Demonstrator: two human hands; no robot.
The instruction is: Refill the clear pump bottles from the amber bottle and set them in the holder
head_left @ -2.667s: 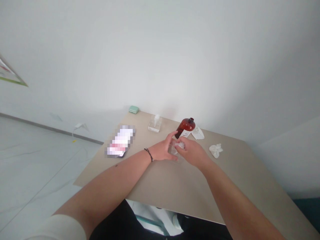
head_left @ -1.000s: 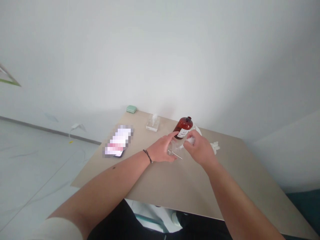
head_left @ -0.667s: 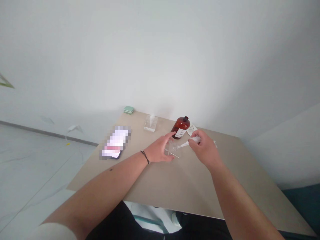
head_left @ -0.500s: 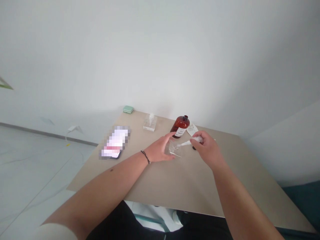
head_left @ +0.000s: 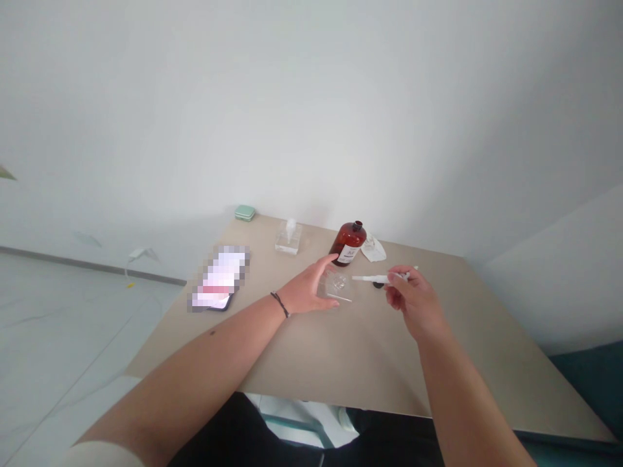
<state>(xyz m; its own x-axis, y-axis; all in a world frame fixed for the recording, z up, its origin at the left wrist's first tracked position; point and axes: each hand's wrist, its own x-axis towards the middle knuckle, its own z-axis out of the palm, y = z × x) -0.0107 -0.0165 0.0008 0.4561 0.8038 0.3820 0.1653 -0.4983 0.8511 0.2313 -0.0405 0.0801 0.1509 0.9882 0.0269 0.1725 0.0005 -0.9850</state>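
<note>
My left hand (head_left: 309, 288) is curved around the near-left side of a clear square box (head_left: 339, 288), thumb at its near edge and fingers at the far edge. In my right hand (head_left: 411, 295) is a slim white stick-like tool (head_left: 372, 279), pinched between thumb and fingers. Its tip points left, just off the box's right edge. Under the tool lies a small black cap (head_left: 378, 285), partly covered. Behind the box stands an uncapped amber bottle (head_left: 349, 243) with a white label, close to my left fingertips.
A crumpled white tissue (head_left: 373, 248) lies right of the bottle. Further left are a clear block with a white tuft on top (head_left: 288, 243), a green case (head_left: 244, 213) and a phone with a blurred screen (head_left: 221, 279). The table (head_left: 341, 363) meets a white wall.
My right hand has drawn back to the right, and the white tool's tip has left the clear box. The tool now lies flatter. My left hand stays around the box.
</note>
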